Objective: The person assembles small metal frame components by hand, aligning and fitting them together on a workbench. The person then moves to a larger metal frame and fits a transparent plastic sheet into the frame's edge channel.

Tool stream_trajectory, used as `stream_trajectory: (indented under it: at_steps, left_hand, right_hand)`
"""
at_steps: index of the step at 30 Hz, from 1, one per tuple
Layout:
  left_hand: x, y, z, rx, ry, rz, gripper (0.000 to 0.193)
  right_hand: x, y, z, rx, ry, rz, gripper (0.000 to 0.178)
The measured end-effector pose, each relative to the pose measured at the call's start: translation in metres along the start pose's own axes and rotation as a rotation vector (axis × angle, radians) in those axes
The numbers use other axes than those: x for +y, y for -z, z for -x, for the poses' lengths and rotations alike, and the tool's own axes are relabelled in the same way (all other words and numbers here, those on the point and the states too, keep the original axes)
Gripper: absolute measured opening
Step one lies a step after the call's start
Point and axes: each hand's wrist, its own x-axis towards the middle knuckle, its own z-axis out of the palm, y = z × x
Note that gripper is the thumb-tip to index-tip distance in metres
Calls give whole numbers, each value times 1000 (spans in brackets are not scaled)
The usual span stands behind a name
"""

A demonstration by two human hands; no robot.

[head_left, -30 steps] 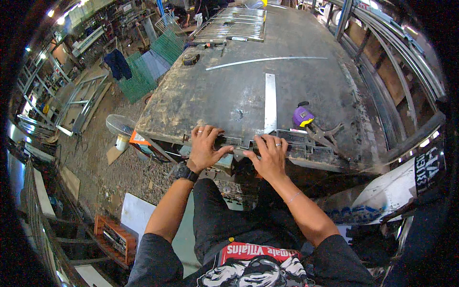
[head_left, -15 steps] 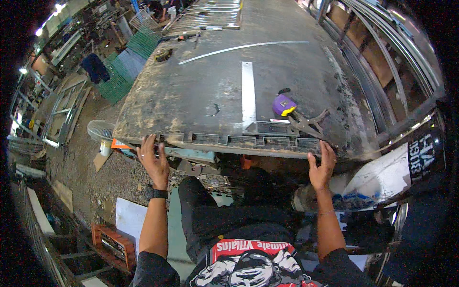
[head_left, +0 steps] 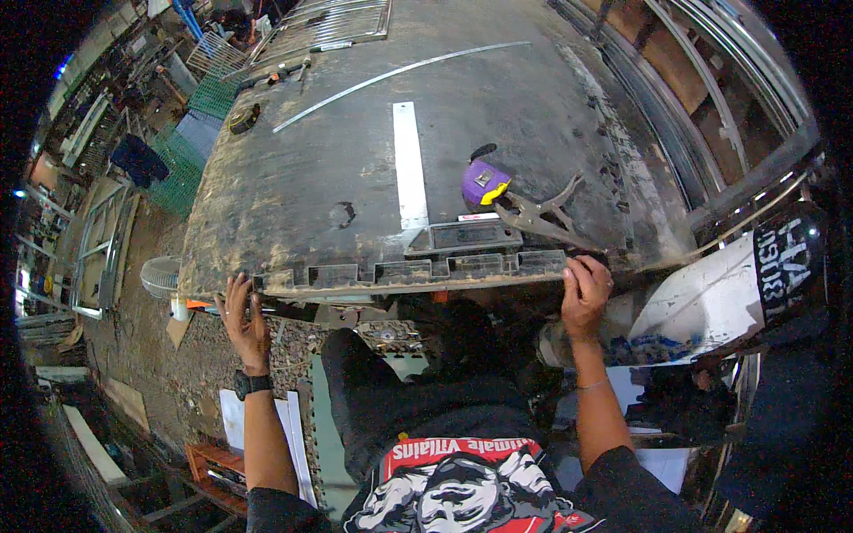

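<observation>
A dark notched metal strip (head_left: pixel 402 273) lies along the near edge of the workbench (head_left: pixel 293 186), its cutouts forming a row of rectangles. At its left end, my left hand (head_left: pixel 246 327) is open, fingers upright and thumb apart, close to the edge. My right hand (head_left: pixel 586 298) has its fingers curled and thumb pressed at the strip's right end. Just behind the strip lies a dark rectangular metal piece (head_left: pixel 471 235). Locking pliers (head_left: pixel 544 213), a purple tape measure (head_left: pixel 482 182) and a flat light metal bar (head_left: pixel 410 164) rest beyond it.
A long thin metal strip (head_left: pixel 400 75) lies across the bench. Another tape measure (head_left: pixel 243 119) and a hammer-like tool (head_left: pixel 289 71) sit near the left edge. A metal grille (head_left: pixel 329 31) is at the far end. A fan (head_left: pixel 160 276) stands left; a white sack (head_left: pixel 702 306) is at right.
The bench and its tools appear shifted left and slightly up in view. My right hand's fingers have curled in at the strip's right end; my left hand stays open.
</observation>
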Motion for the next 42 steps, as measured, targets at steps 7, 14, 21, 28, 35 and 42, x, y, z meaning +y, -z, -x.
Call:
stream_trajectory:
  at_steps: [7, 14, 21, 28, 35, 42]
  left_hand:
    - [-10, -5, 5, 34, -44, -6, 33]
    - [-14, 3, -9, -9, 20, 67, 24]
    - [-10, 3, -12, -8, -44, -30, 26]
    - [-3, 8, -4, -4, 11, 135, 22]
    - [-4, 11, -2, -21, -40, 46, 26]
    - [6, 15, -8, -78, 91, 95, 36]
  right_hand:
    - [0, 5, -1, 0, 17, -70, 14]
    - [3, 10, -6, -67, -15, -101, 12]
    - [14, 13, -16, -106, 45, -180, 10]
    - [17, 6, -6, -89, 11, -133, 14]
    - [16, -1, -2, -48, -3, -193, 15]
    - [17, 10, -16, -124, 41, -136, 14]
